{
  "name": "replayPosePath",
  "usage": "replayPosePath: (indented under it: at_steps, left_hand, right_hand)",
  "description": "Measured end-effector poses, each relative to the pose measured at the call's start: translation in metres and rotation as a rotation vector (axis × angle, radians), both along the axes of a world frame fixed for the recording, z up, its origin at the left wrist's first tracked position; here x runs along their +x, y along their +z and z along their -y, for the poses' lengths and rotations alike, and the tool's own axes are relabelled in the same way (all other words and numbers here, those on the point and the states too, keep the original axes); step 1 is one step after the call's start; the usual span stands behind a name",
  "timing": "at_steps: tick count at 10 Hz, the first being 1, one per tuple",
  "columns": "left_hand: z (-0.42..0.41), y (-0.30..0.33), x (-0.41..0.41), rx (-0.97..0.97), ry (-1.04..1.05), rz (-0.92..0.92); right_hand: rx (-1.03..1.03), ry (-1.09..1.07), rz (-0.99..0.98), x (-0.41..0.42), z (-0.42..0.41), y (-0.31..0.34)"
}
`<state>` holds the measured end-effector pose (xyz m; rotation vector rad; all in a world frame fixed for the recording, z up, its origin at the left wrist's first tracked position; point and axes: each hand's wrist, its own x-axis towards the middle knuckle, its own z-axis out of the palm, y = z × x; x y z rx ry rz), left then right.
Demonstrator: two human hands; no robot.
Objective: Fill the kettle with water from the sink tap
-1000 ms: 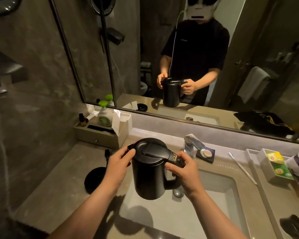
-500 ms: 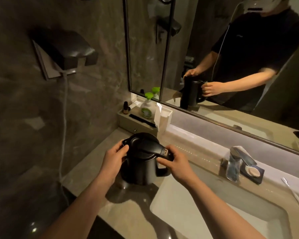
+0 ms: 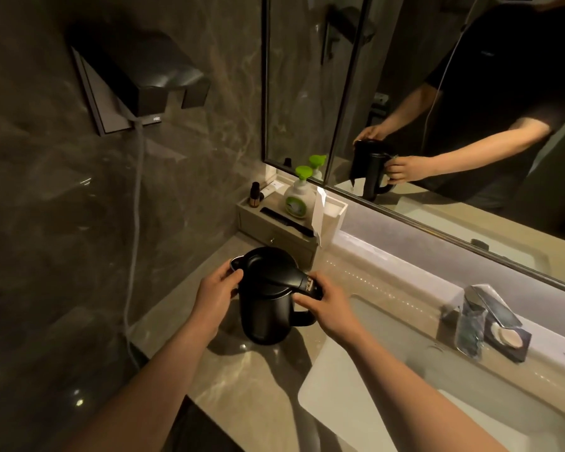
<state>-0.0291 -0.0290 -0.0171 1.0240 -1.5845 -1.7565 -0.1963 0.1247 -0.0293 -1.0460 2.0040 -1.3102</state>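
A black electric kettle with its lid closed stands upright over the stone counter, left of the sink basin. My left hand grips its side by the spout. My right hand holds the top of its handle. The chrome tap stands at the far right, behind the basin, and no water runs from it. Whether the kettle rests on its base or the counter is hidden by its body.
A drawer tray behind the kettle holds a green-pump soap bottle, a small dark bottle, a comb and a tissue box. A soap dish sits beside the tap. A wall-mounted dryer with a hanging cord is at upper left.
The kettle, held in both hands, has moved left from above the basin to over the counter and lower. My view has swung left with it.
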Motion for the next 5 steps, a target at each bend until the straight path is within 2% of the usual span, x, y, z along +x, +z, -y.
replayPosePath:
  at_steps: [3, 4, 5]
  left_hand:
    - [-0.005, -0.008, 0.004, -0.052, -0.048, -0.010]
    - [-0.007, -0.001, 0.001, -0.037, -0.043, 0.013]
    - [-0.014, -0.013, 0.019, 0.001, 0.038, 0.087]
  right_hand:
    - [0.017, 0.018, -0.031, 0.003, -0.005, -0.006]
    - [0.089, 0.042, -0.013, 0.004, -0.007, 0.001]
    - [0.041, -0.085, 0.035, 0.002, -0.026, 0.019]
